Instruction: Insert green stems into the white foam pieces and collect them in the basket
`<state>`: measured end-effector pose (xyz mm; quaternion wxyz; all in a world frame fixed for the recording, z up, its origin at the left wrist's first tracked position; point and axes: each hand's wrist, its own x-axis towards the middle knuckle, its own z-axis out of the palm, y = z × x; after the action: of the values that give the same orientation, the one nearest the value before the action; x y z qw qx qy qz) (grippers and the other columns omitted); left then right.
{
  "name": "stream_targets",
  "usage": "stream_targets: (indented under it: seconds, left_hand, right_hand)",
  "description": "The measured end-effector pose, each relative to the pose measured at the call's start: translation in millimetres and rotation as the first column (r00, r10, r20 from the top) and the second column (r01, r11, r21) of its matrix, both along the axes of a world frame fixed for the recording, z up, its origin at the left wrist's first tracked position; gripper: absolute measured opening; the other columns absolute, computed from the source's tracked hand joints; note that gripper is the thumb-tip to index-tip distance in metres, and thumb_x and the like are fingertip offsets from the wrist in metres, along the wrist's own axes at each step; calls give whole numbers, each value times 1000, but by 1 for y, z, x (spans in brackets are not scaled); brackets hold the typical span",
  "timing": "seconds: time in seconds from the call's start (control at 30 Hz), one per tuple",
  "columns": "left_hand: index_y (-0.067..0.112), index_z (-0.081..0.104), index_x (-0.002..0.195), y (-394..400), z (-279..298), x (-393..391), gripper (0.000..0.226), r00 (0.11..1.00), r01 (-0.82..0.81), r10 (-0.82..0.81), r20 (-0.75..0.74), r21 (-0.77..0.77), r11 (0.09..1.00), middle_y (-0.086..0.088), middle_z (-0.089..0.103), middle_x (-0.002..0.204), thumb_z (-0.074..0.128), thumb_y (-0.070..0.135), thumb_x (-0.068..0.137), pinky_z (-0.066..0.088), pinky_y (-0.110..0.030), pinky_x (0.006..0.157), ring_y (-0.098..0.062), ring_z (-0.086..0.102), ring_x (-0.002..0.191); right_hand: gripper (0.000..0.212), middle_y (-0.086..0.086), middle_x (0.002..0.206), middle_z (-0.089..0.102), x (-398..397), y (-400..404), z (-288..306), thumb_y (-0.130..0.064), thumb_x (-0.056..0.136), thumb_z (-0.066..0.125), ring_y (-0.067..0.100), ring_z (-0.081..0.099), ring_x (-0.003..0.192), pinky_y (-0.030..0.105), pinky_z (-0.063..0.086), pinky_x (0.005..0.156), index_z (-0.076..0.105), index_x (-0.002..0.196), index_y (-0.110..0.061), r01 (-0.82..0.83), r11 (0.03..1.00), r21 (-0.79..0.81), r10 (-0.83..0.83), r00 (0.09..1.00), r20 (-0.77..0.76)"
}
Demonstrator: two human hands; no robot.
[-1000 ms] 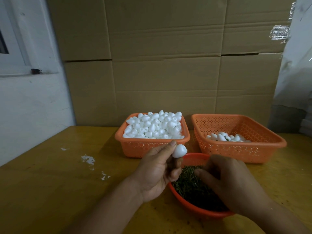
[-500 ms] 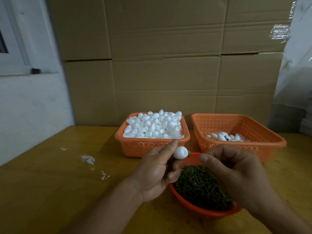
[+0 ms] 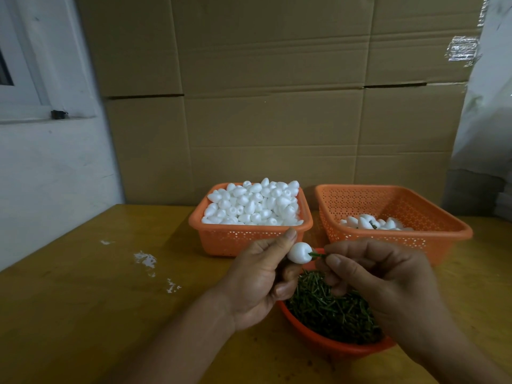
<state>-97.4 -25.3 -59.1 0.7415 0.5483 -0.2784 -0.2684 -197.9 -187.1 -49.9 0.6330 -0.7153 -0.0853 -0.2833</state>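
A yellowish wooden table point(image 3: 83, 314) meets a white wall point(image 3: 55, 173) at its left edge, and stacked brown cardboard boxes point(image 3: 271, 106) close off its far side. White crumbs point(image 3: 145, 259) lie on the bare left stretch of the tabletop. At the back stand two orange perforated plastic baskets just beside each other — the left basket point(image 3: 250, 236) heaped with white egg-shaped foam pieces point(image 3: 255, 203), the right basket point(image 3: 393, 214) holding only a few finished pieces point(image 3: 371, 223) on its floor. A round orange plastic bowl point(image 3: 327, 342) of short green stems point(image 3: 329, 306) sits nearest, partly under the hands. The left hand point(image 3: 260, 284), palm turned inward, pinches a single white foam piece point(image 3: 299, 252) between thumb and fingers above the bowl. The right hand point(image 3: 379, 284) pinches one green stem point(image 3: 315, 254) — its tip meets the foam piece's right end.
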Motion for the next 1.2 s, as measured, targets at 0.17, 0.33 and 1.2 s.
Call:
stream_targets:
  seconds: [0.17,0.33,1.2]
  left_hand:
    - [8,67,83,-2,-1,-1,37,1000,-19,20,24,-8,1000,0,44,55,62,44,87,28,-17,40,-6,36,41]
    - [8,71,82,-3,-3,-1,39,997,-54,53,61,11,998,-1,42,54,65,47,83,26,-17,39,-6,35,40]
    - [27,72,88,-7,-6,-13,15,863,-193,175,474,-11,981,4,51,62,62,36,95,40,-19,53,-10,48,54]
  right_hand:
    - [12,-14,73,75,-3,5,-5,-32,77,73,6,70,62,18,55,56,80,86,-30,213,918,-335,-189,976,104]
    - [18,-26,79,73,-4,8,-7,-18,80,79,-2,70,65,23,55,55,79,94,-29,317,820,-476,-245,947,209]
    - [11,-23,76,71,0,10,-13,-25,79,75,0,68,68,21,53,60,75,82,-35,395,822,-410,-374,918,134]
